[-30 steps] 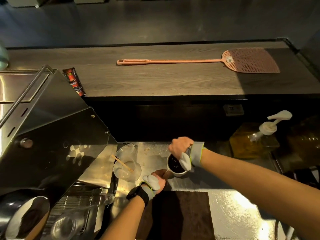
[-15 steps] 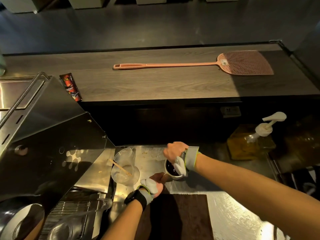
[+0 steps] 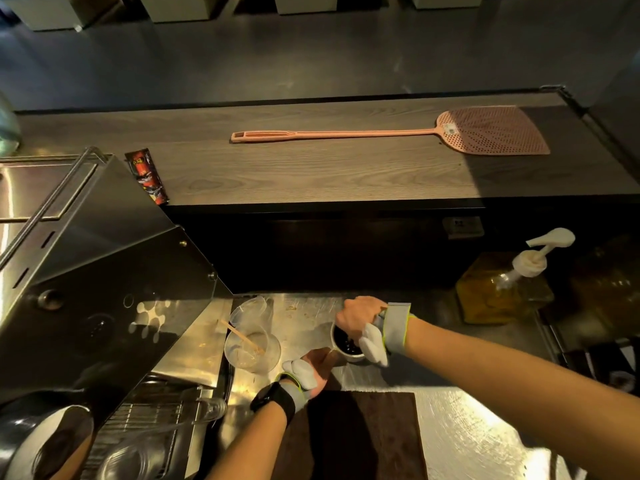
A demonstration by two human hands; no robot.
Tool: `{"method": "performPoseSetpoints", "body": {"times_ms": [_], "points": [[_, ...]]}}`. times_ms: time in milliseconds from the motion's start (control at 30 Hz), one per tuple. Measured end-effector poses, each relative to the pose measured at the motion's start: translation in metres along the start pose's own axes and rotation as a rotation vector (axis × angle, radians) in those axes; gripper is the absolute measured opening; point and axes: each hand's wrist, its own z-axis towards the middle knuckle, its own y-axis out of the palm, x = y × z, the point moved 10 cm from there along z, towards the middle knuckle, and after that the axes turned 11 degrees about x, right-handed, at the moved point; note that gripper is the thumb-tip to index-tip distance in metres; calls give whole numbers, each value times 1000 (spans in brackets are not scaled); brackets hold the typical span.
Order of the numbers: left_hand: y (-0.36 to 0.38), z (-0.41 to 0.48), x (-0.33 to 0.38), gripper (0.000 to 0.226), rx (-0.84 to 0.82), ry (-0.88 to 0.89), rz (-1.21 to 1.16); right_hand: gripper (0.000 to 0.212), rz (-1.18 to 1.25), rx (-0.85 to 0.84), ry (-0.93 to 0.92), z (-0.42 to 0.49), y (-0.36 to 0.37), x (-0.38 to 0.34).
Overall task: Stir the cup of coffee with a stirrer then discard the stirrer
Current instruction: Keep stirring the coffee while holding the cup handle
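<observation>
I see the coffee cup (image 3: 347, 345) on the steel counter (image 3: 460, 441), just past the dark mat's (image 3: 360, 434) far edge. R hand (image 3: 360, 322) curled over the rim, fingers down in it; stirrer hidden there, can't tell the grip. L hand (image 3: 313, 367) cupped loosely vs the cup's near-left side. Glass pitcher (image 3: 252, 346) w/ a wooden stick (image 3: 242, 337) stands toward the counter's left edge.

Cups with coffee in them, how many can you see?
1. The small white coffee cup sits on the metal counter, between the left hand and right hand. The clear glass beside it holds no dark coffee.
</observation>
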Motion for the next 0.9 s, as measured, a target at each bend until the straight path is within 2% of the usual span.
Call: {"method": "performPoseSetpoints", "body": {"times_ms": [100, 200, 367, 433, 533, 600, 700, 767, 900], "points": [[6, 9, -13, 36, 2, -47, 25, 32, -40, 104, 5, 4, -16, -1], [4, 9, -9, 37, 11, -74, 24, 32, -106, 132, 54, 4, -19, 20], [5, 8, -14, 46, 1, -100, -27, 32, -99, 21, 126, -7, -2, 36], [6, 6, -11, 46, -9, -48, -14, 33, -50, -23, 112, -11, 7, 27], [9, 2, -9, 38, -26, -61, -91, 33, 52, -38, 69, -10, 11, 5], [7, 2, -9, 40, -24, -82, -99, 31, 71, -13, 66, -8, 1, 0], [4, 6, -8, 44, -37, -38, 97, 30, 69, 78, 92, -4, -14, 8], [5, 9, -9, 45, -56, -36, 142, 31, 40, 104, 127, -4, -16, 18], [12, 29, -30, 61, 6, -64, 168, 34, 36, 57, 227, -13, -9, 38]]}}
